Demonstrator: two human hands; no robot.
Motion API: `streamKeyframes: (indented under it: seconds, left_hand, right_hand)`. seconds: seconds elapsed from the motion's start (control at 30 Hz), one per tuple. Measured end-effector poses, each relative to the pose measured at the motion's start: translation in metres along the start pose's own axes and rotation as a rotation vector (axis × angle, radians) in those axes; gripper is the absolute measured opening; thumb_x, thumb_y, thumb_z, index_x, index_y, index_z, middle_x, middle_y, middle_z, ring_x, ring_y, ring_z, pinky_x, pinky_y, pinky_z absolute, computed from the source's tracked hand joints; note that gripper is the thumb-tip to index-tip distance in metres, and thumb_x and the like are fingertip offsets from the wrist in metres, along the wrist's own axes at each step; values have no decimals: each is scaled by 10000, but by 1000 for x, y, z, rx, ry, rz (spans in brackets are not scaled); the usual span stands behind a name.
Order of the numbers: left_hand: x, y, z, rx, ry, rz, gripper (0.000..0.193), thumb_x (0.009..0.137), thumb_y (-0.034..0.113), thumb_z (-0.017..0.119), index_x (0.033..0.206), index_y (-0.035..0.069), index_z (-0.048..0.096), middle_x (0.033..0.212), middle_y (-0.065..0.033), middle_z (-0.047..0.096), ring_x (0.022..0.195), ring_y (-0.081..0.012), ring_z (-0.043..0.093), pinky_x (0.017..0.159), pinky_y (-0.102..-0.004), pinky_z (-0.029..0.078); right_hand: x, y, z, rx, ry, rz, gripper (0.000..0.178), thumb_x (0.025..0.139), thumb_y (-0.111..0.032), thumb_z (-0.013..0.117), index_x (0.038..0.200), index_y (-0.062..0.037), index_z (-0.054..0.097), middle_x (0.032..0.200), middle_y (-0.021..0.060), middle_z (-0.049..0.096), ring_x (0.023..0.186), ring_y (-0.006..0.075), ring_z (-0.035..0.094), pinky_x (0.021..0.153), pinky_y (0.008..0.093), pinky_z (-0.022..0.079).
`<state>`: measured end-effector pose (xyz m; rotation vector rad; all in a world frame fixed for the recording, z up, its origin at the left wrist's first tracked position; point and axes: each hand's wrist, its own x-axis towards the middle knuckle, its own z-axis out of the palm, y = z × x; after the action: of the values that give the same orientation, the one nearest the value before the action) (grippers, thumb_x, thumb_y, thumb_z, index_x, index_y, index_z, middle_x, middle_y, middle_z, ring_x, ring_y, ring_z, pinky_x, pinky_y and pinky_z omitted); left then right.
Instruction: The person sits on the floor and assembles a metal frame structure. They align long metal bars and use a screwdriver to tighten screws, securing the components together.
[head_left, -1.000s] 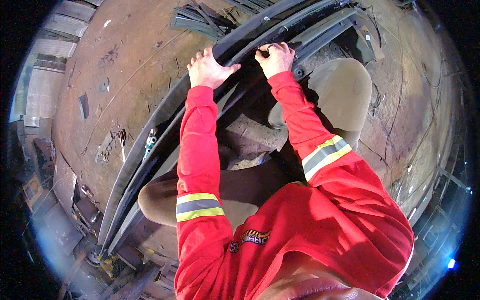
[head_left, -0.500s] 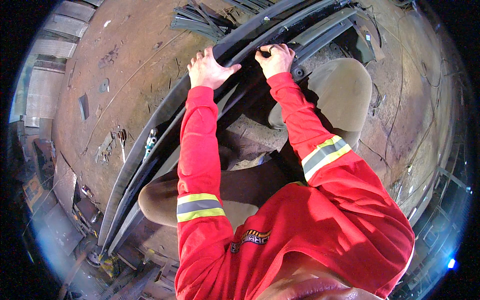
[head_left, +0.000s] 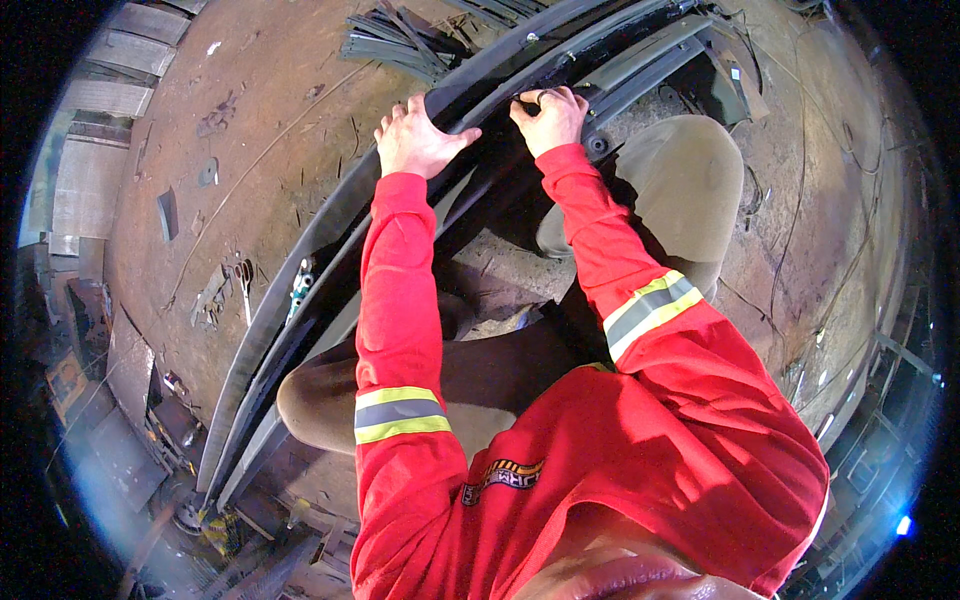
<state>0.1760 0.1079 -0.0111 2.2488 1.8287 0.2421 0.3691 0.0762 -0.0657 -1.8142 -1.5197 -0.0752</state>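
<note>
A long dark metal beam (head_left: pixel 490 70) with raised edges runs from the lower left to the upper right in front of me. My left hand (head_left: pixel 415 138) lies on its outer edge, fingers spread over the rim and thumb stretched out to the right. My right hand (head_left: pixel 552 118), with a dark ring on one finger, is at the beam's inner edge. Its thumb and fingertips are drawn together in a pinch; whatever is between them is hidden. Lower along the beam lies a small teal and silver tool (head_left: pixel 301 287).
Outside the beam, a wrench-like metal tool (head_left: pixel 245 280) lies on the brown floor. A pile of dark metal strips (head_left: pixel 400 45) lies beyond it. A thin cable (head_left: pixel 245 165) crosses the floor at left. My bent knee (head_left: pixel 690 170) is right of the beam, near a round washer-like piece (head_left: pixel 598 146).
</note>
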Motion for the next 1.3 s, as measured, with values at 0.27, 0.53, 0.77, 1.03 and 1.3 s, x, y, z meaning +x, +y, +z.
streamKeyframes:
  seconds: [0.27, 0.53, 0.77, 1.03, 1.3]
  left_hand:
    - [1, 0, 0, -14, 4, 17, 944, 591, 627, 720, 1258, 9, 466, 1178, -221, 559, 1117, -384, 529, 970, -478, 389]
    - [-1, 3, -5, 0, 0, 0, 922, 599, 599, 728, 1260, 11, 467, 1183, -218, 560, 1121, -378, 529, 973, -478, 387]
    - [-1, 3, -4, -6, -14, -16, 929, 598, 594, 733, 1275, 19, 461, 1201, -218, 549, 1133, -375, 522, 989, -476, 376]
    - [0, 2, -3, -11, -9, -9, 922, 597, 600, 730, 1261, 16, 467, 1199, -215, 551, 1134, -371, 520, 984, -477, 377]
    - [0, 3, -4, -12, -19, -6, 921, 604, 596, 727, 1272, 20, 459, 1205, -210, 549, 1141, -367, 514, 989, -470, 372]
  right_hand:
    - [3, 0, -2, -72, -26, -107, 164, 733, -273, 682, 751, -111, 695, 800, 56, 680, 910, 246, 580, 883, 459, 358]
    - [6, -5, -6, -163, -161, -95, 191, 789, -274, 624, 789, -93, 684, 838, 70, 676, 929, 268, 574, 890, 465, 356]
    - [4, -12, -6, -181, -262, 24, 232, 817, -284, 586, 870, -75, 671, 958, 101, 660, 999, 292, 549, 908, 483, 350]
    - [6, -5, -4, -100, -218, 66, 252, 807, -305, 608, 899, -76, 660, 988, 113, 644, 1012, 309, 533, 908, 465, 368]
    - [0, 0, 6, -142, -106, -16, 183, 766, -244, 673, 860, -89, 654, 934, 135, 622, 981, 331, 529, 905, 459, 380]
